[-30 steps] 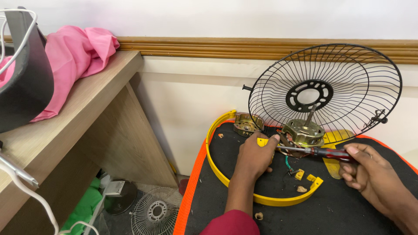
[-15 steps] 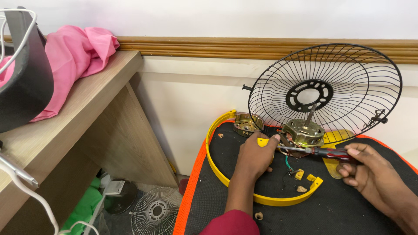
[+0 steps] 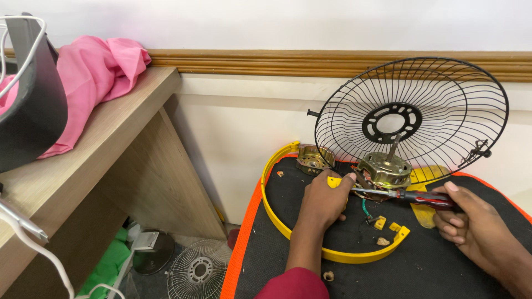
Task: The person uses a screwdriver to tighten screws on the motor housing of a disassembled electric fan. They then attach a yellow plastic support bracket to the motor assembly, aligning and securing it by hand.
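My left hand (image 3: 322, 200) rests on the black mat beside a brass-coloured fan motor (image 3: 384, 169), its fingers closed around a small part at the motor's side. My right hand (image 3: 471, 224) grips a screwdriver (image 3: 413, 195) with a red and black handle, its shaft pointing left toward the motor and my left fingers. The motor's shaft points up in front of a black wire fan guard (image 3: 413, 119) leaning on the wall. A yellow plastic ring (image 3: 332, 252) curves around my left wrist.
A second metal motor piece (image 3: 314, 158) lies at the back of the orange-edged black mat (image 3: 266, 254). Small yellow clips and crumbs dot the mat. A wooden desk (image 3: 105, 149) with pink cloth (image 3: 91, 77) stands left; another fan guard (image 3: 199, 269) lies on the floor.
My right hand and the screwdriver have shifted slightly; the left hand stays by the motor.
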